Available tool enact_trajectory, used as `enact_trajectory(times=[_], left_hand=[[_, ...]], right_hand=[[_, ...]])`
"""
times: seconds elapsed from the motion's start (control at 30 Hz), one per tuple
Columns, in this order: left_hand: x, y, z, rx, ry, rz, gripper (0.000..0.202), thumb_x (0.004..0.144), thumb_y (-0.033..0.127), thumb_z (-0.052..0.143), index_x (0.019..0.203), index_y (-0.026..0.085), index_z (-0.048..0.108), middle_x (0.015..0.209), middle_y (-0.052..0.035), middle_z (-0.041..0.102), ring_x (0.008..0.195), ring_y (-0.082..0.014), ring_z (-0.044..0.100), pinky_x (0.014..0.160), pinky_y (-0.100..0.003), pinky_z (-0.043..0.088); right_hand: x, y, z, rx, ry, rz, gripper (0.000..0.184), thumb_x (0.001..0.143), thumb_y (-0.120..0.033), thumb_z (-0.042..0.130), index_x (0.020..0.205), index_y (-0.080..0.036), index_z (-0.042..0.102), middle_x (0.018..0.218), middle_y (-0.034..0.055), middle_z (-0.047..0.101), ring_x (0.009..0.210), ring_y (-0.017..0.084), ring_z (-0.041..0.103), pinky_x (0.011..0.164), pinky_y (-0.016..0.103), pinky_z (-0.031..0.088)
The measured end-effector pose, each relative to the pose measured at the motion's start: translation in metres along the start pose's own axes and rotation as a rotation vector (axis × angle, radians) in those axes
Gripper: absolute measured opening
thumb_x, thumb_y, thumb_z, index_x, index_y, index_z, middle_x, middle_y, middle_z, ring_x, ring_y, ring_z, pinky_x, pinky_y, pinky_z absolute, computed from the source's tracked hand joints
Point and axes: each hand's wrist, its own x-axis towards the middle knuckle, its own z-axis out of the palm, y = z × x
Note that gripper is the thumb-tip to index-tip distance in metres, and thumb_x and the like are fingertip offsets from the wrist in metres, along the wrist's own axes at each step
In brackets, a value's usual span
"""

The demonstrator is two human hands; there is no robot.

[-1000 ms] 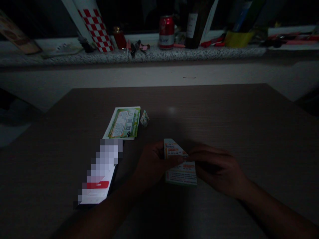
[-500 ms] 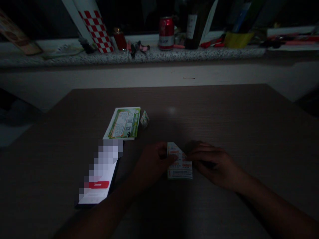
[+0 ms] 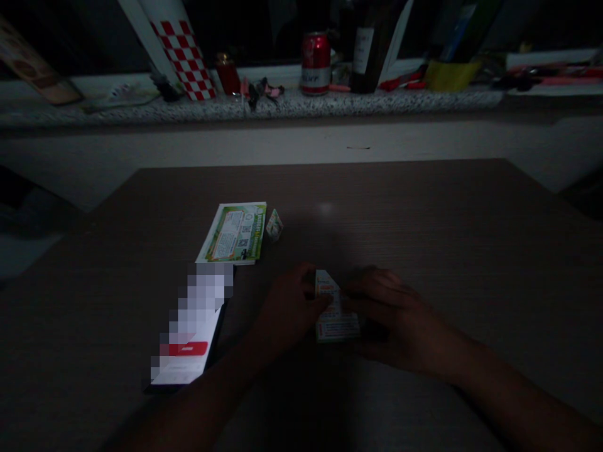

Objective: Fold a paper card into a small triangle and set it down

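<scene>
A folded printed paper [image 3: 330,321] with a slanted upper right edge lies on the table between my hands. My left hand [image 3: 287,311] pinches its left side, the thumb lying on top of the print. From the right, my right hand [image 3: 400,317] reaches over the paper's right edge with its fingertips on it; the fingers are bent and dim, so whether they grip or only press cannot be made out. Beyond my left hand a small folded paper piece [image 3: 274,226] stands beside a stack of green and white leaflets [image 3: 235,233].
A lit phone [image 3: 200,326] lies left of my left forearm on the dark wooden table [image 3: 400,207]. On the stone windowsill [image 3: 292,105] behind stand a red can [image 3: 315,63], a dark bottle [image 3: 365,59], a red-and-white checkered tube [image 3: 186,59] and a yellow container [image 3: 451,75].
My right hand has shifted left and slightly toward me, covering more of the paper's right side. My left hand keeps its place on the paper.
</scene>
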Motion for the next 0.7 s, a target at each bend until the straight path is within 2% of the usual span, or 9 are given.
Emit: enact_trajectory(times=[0.2,0.33,0.47,0.57,0.63,0.7], left_hand=[[0.000,0.003,0.000,0.060,0.006,-0.011,0.047,0.074,0.019,0.068,0.119,0.018,0.053,0.089,-0.0074,0.074,0.076,-0.0224,0.072,0.058,-0.027,0.053],[0.000,0.001,-0.001,0.152,-0.008,0.010,0.050,0.076,0.024,0.068,0.123,0.018,0.052,0.091,-0.0074,0.074,0.079,-0.0224,0.071,0.062,-0.028,0.052],[0.000,0.000,-0.005,0.422,0.055,0.102,0.045,0.080,0.032,0.064,0.123,0.020,0.055,0.085,-0.0052,0.072,0.078,-0.0227,0.069,0.064,-0.030,0.050],[0.000,-0.001,-0.009,0.648,0.118,0.159,0.034,0.083,0.032,0.059,0.116,0.021,0.060,0.081,-0.0036,0.070,0.075,-0.0222,0.067,0.064,-0.031,0.047],[0.000,-0.001,-0.012,0.736,0.134,0.230,0.027,0.085,0.029,0.057,0.111,0.021,0.062,0.085,-0.0038,0.069,0.079,-0.0218,0.065,0.069,-0.032,0.047],[0.000,0.000,-0.012,0.769,0.116,0.356,0.021,0.086,0.026,0.056,0.105,0.021,0.064,0.096,-0.0047,0.067,0.089,-0.0213,0.062,0.079,-0.033,0.047]], right_hand=[[0.002,-0.008,0.004,-0.048,-0.102,-0.002,0.037,0.082,-0.033,0.067,0.116,-0.019,0.062,0.111,0.0083,0.062,0.108,0.027,0.052,0.097,0.044,0.039],[0.003,-0.011,0.004,-0.057,-0.152,-0.007,0.033,0.085,-0.033,0.063,0.115,-0.019,0.061,0.109,0.0080,0.061,0.107,0.026,0.052,0.097,0.045,0.040],[0.004,-0.012,0.003,-0.066,-0.182,0.003,0.024,0.086,-0.034,0.060,0.105,-0.019,0.063,0.106,0.0076,0.061,0.104,0.026,0.052,0.096,0.045,0.040],[0.005,-0.014,0.002,-0.071,-0.195,0.002,0.020,0.087,-0.034,0.060,0.100,-0.019,0.063,0.105,0.0071,0.062,0.104,0.025,0.052,0.095,0.044,0.041],[0.005,-0.015,0.001,-0.072,-0.193,-0.005,0.020,0.087,-0.034,0.060,0.099,-0.019,0.064,0.106,0.0072,0.062,0.104,0.025,0.052,0.095,0.044,0.041],[0.004,-0.015,0.002,-0.073,-0.188,-0.003,0.020,0.086,-0.035,0.060,0.098,-0.019,0.064,0.105,0.0076,0.062,0.104,0.026,0.053,0.095,0.044,0.041]])
